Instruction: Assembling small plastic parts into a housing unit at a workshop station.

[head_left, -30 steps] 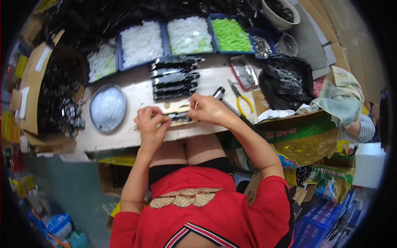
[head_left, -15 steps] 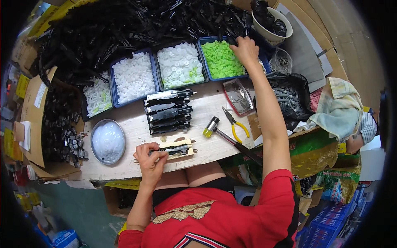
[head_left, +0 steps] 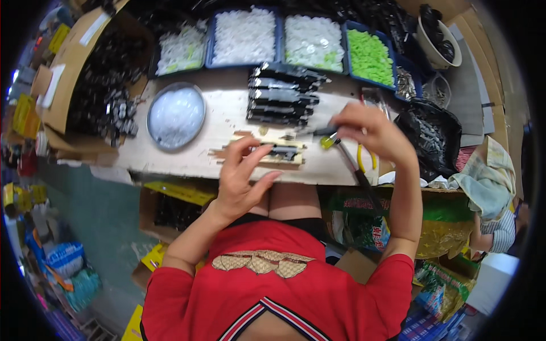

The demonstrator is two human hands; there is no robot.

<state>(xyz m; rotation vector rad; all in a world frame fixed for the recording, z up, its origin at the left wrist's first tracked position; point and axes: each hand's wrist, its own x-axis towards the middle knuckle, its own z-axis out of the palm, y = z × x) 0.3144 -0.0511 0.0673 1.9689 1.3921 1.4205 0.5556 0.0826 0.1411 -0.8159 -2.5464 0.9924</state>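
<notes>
A pale wooden jig (head_left: 293, 161) lies near the table's front edge with a black and grey plastic part (head_left: 278, 150) in it. My left hand (head_left: 242, 173) is at the jig's left end, its thumb and fingers spread, the fingertips by the part. My right hand (head_left: 372, 132) hovers over the table to the right, its fingers pinching a dark plastic part (head_left: 318, 131) that is smeared by motion. Just under this hand lies a hammer (head_left: 348, 154) with a yellow face. Behind the jig sits a stack of black plastic assemblies (head_left: 282, 98).
Trays of white pieces (head_left: 244, 35), white discs (head_left: 314, 42) and green pieces (head_left: 371, 57) line the back. A round bowl of clear pieces (head_left: 176, 116) stands left, beside a carton of dark parts (head_left: 60, 111). Pliers (head_left: 372, 158) and a black bag of grey parts (head_left: 429, 136) are right.
My right hand has come back from beside the green tray toward the jig, now with a dark part. My left hand's thumb has spread away from the fingers. The view has shifted.
</notes>
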